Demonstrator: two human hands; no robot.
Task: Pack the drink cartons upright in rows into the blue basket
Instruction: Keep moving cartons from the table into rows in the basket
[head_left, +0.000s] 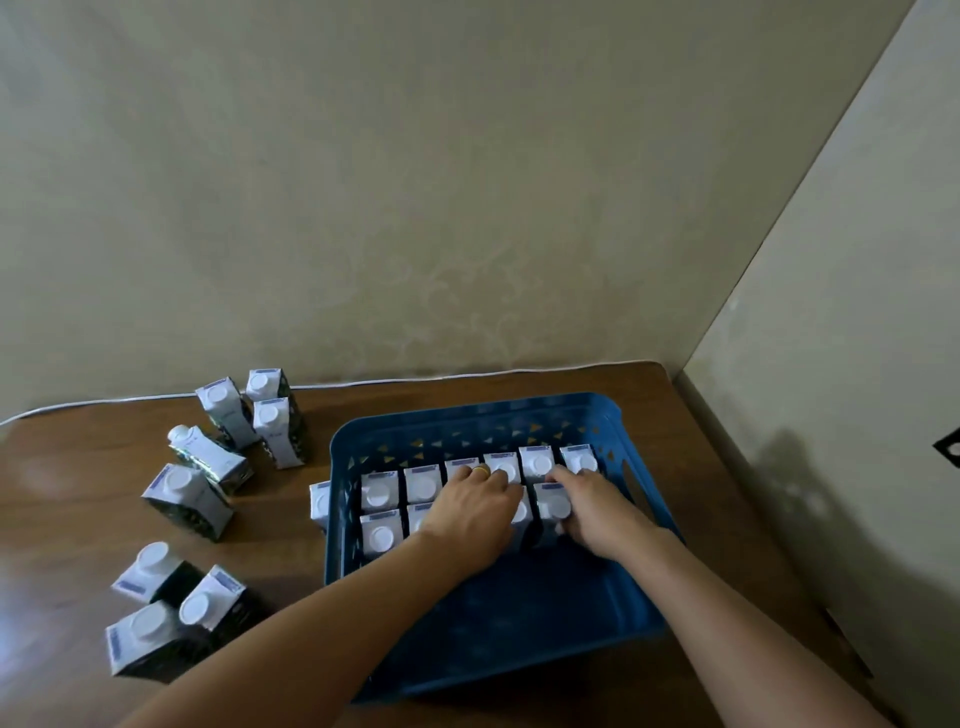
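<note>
The blue basket (470, 413) sits on the wooden table, right of centre. Along its far wall stands a row of several upright white-capped drink cartons (422, 483). A second row in front of it starts with a carton (381, 535) at the left. My left hand (475, 512) lies over the cartons in the middle of the second row, with a gold ring on one finger. My right hand (589, 506) grips an upright carton (553, 506) at the right end of that row. The basket's near half holds nothing.
Several loose cartons stand and lie on the table left of the basket, one group at the back (270, 421), another near the front (156, 613). One carton (319, 504) stands against the basket's left wall, outside it. Walls close the back and the right.
</note>
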